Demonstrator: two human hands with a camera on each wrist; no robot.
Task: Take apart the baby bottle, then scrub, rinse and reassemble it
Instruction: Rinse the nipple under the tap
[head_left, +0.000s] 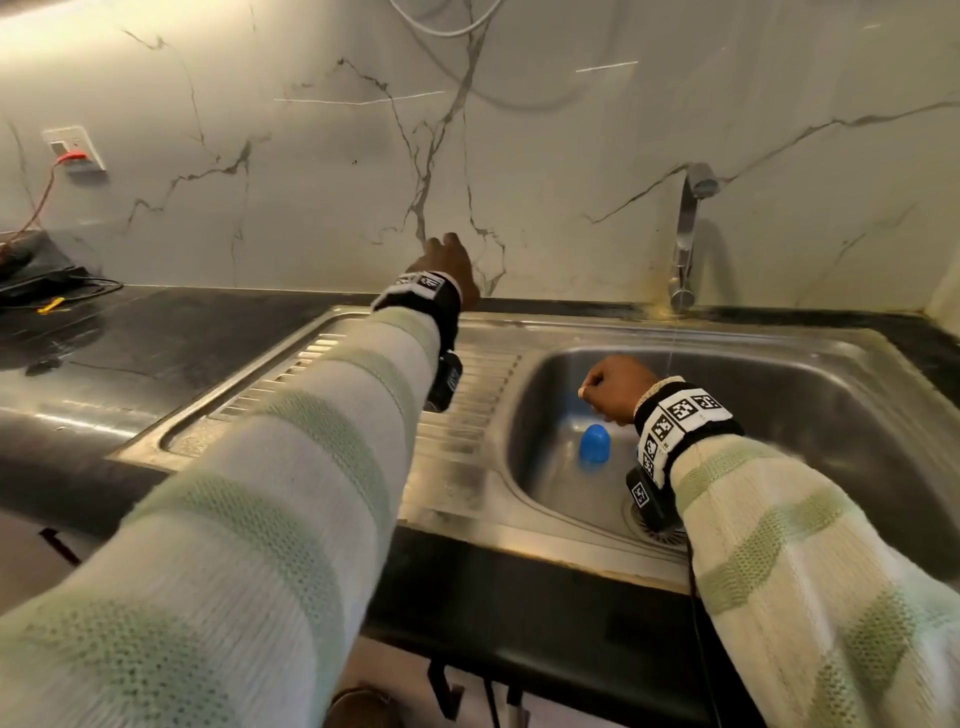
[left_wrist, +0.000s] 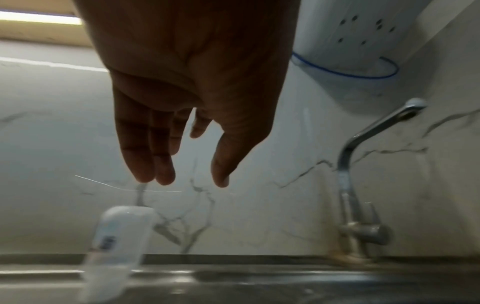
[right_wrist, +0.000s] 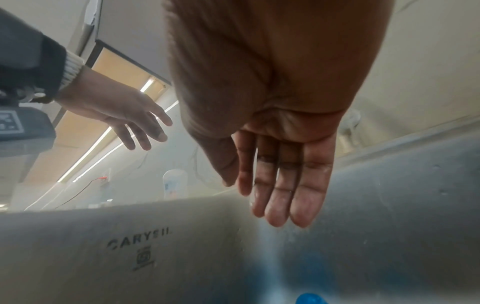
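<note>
My left hand (left_wrist: 197, 86) reaches out over the sink's draining board (head_left: 363, 410) toward the marble wall, in the upper middle of the head view; its fingers (left_wrist: 140, 156) are extended and apart, holding nothing. In the left wrist view a clear bottle body (left_wrist: 119, 236) stands at the lower left, below those fingertips and not touched by them; it is blurred. My right hand (right_wrist: 280, 144) hangs over the sink basin (head_left: 831, 415) at right of centre in the head view. The right wrist view shows its fingers straight and together, wet, gripping nothing. A blue cap (head_left: 595, 443) stands on the basin floor just below that hand, apart from it. The tap (head_left: 688, 234) rises at the upper right.
</note>
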